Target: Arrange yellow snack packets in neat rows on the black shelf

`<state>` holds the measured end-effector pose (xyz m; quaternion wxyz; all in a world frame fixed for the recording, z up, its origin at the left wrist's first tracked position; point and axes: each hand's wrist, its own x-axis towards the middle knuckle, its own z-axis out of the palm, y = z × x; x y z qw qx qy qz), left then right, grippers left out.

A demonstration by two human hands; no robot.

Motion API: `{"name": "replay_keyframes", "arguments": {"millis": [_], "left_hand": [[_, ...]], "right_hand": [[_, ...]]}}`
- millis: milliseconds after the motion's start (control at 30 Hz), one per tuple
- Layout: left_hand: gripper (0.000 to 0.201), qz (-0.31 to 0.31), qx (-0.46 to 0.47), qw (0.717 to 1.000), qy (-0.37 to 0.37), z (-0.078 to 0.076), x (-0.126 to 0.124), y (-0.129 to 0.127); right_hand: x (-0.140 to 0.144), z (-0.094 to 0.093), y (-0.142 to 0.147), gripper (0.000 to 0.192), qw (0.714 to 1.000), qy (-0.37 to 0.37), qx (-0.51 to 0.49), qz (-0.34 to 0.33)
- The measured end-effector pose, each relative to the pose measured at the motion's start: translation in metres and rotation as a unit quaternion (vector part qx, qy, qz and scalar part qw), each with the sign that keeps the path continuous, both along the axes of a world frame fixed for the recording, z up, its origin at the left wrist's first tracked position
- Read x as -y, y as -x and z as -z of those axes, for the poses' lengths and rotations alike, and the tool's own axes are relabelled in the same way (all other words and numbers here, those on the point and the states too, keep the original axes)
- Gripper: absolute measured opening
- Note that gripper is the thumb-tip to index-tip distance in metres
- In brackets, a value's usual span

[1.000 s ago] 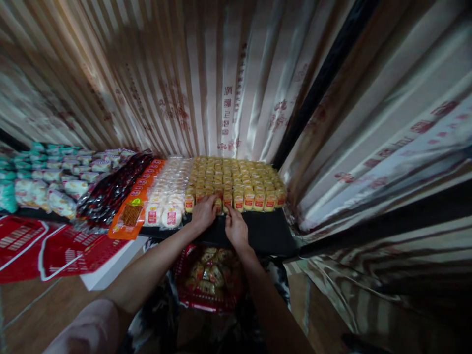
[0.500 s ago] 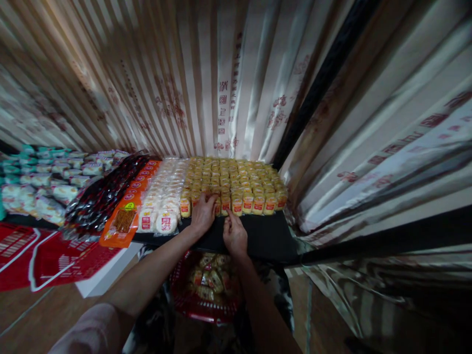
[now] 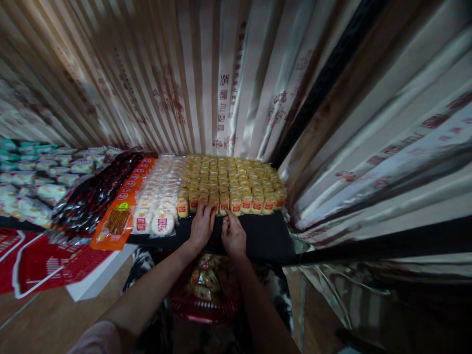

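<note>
Rows of small yellow wrapped cakes (image 3: pixel 254 184) with red-and-white labels stand packed together on a black-covered shelf (image 3: pixel 265 236). My left hand (image 3: pixel 202 226) is at the front row, its fingers bent and close together against the packets. What lies between those fingers is hidden. Just to its right, my right hand (image 3: pixel 234 235) has curled fingers, with a fingertip touching the lower front of a wrapped cake (image 3: pixel 224 202). Below my wrists, a red basket (image 3: pixel 204 314) holds more wrapped pieces (image 3: pixel 204 280), partly covered by my arms.
Left of the cakes lie white round packets (image 3: pixel 162 222), an orange snack pack (image 3: pixel 112 228), dark shiny packs (image 3: pixel 92 191) and white-and-green packets (image 3: pixel 37 177). Pleated printed curtains (image 3: pixel 206 78) hang behind and on the right. A red bag (image 3: pixel 62 265) sits lower left.
My left hand has drawn down and slightly left, away from the tops of the front packets. My right hand stays almost in place at the front row. The view has shifted a little.
</note>
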<state>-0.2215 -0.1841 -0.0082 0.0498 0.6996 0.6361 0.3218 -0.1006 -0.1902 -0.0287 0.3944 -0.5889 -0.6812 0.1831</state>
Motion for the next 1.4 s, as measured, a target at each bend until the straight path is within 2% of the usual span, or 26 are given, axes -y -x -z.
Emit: {"name": "replay_keyframes", "arguments": {"millis": [167,333,500,700,800,900,1033,1167,1267,1333,1400], "left_hand": [[0.032,0.052,-0.012,0.999,0.001,0.017,0.004,0.001],[0.039,0.061,-0.002,0.998,0.035,0.023,-0.001,-0.001],[0.043,0.087,0.014,0.995,0.046,0.022,0.000,-0.001],[0.045,0.096,0.020,0.993,0.060,0.012,0.005,0.004],[0.040,0.113,0.031,0.992,0.055,0.008,0.017,0.007],[0.033,0.121,0.030,0.991,0.052,0.009,0.041,0.012],[0.027,0.141,0.014,0.988,0.064,0.025,0.083,0.025],[0.022,0.128,0.020,0.984,0.120,0.049,0.121,0.042],[0.026,0.137,0.051,0.977,0.156,0.067,0.139,0.049],[0.033,0.129,0.073,0.969,0.196,0.079,0.146,0.051],[0.033,0.109,0.107,0.949,0.276,0.091,0.149,0.053]], "right_hand": [[0.000,-0.001,0.000,0.043,1.000,-0.004,0.011,-0.001],[-0.001,-0.001,0.000,0.043,0.999,0.000,0.033,0.001],[-0.004,0.003,0.000,0.043,0.999,-0.013,0.036,-0.001],[-0.001,0.002,0.001,0.042,0.999,-0.017,0.035,-0.014],[0.003,0.000,0.001,0.039,0.998,-0.030,0.030,-0.038],[0.008,-0.003,0.003,0.038,0.997,-0.041,0.043,-0.053],[0.025,-0.007,0.012,0.037,0.993,-0.049,0.053,-0.091],[0.064,-0.003,0.030,0.034,0.991,-0.034,0.022,-0.130],[0.097,0.013,0.042,0.031,0.981,0.014,0.015,-0.191],[0.112,0.031,0.048,0.030,0.981,0.054,0.010,-0.184],[0.120,0.051,0.053,0.030,0.980,0.125,0.017,-0.156]]}}
